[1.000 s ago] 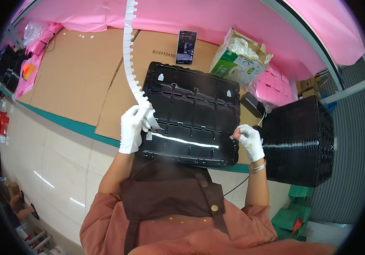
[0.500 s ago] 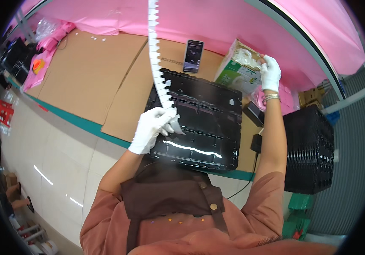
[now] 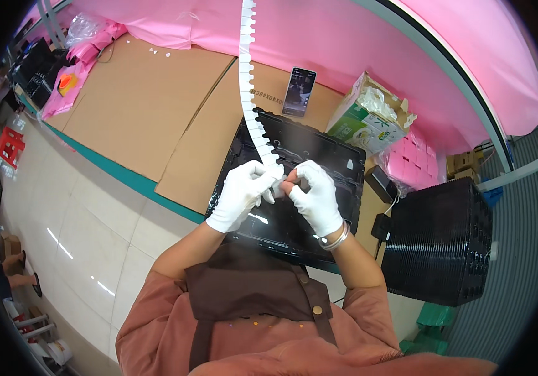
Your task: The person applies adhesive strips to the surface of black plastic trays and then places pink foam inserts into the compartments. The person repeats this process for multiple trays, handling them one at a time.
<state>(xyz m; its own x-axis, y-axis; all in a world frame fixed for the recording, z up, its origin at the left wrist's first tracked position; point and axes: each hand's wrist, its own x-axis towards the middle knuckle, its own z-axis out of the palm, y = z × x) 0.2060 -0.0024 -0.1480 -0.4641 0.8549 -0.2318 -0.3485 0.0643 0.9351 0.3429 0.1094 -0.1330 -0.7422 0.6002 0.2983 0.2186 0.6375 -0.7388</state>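
Both of my hands wear white gloves and meet above a black plastic tray (image 3: 341, 164) with moulded compartments. My left hand (image 3: 239, 195) pinches the lower end of a long white notched strip (image 3: 248, 88), which curves down from the top of the view. Close beside it, my right hand (image 3: 316, 199) has thumb and forefinger pressed together at the strip's end, its fingertips bare. Whatever lies between those right fingertips is too small to make out. In the tray's upper right part sits a small white piece (image 3: 350, 164).
Behind the tray a phone (image 3: 298, 92) leans upright, with an open green-and-white carton (image 3: 358, 128) of white plastic to its right. Pink packs (image 3: 413, 160), a black adapter (image 3: 380, 183) and a tall stack of black trays (image 3: 435, 235) stand at the right. Cardboard (image 3: 137, 94) covers the bench.
My right hand has come from the carton down to the strip's end beside my left hand. My left hand still holds the strip. The view has shifted slightly.
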